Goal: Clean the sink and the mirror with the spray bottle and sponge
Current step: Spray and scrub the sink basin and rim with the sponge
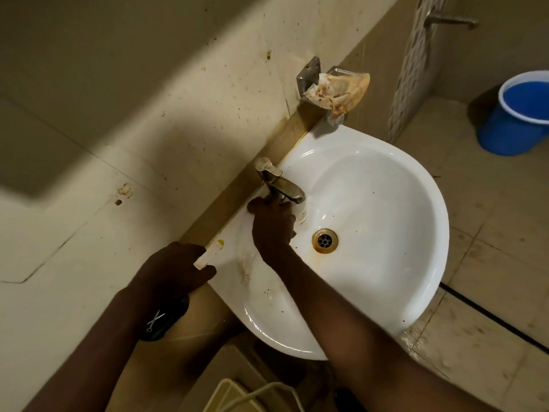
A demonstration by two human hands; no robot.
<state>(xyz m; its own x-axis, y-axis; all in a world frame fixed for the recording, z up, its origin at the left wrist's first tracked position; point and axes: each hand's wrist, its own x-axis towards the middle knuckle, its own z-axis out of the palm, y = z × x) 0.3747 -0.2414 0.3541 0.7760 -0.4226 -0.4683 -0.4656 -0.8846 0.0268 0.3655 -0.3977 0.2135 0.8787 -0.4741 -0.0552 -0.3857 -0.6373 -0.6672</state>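
A white sink (386, 233) hangs on a spotted tiled wall, with brown stains on its left rim and rust around the brass drain (324, 240). My left hand (175, 272) grips a black spray bottle (162, 321); its white nozzle (208, 254) with a yellow tip points over the sink's back left rim. My right hand (273, 227) presses palm-down on the rim at the base of the steel tap (280, 182), fingers curled. Whatever lies under that palm is hidden, and I see no sponge. No mirror is in view.
A metal soap holder (312, 78) on the wall above the sink carries a stained, crumpled wrapper (341, 90). A blue bucket (517, 120) stands on the floor at the right, below a wall tap (451, 20). A pale basket (237, 396) sits under the sink.
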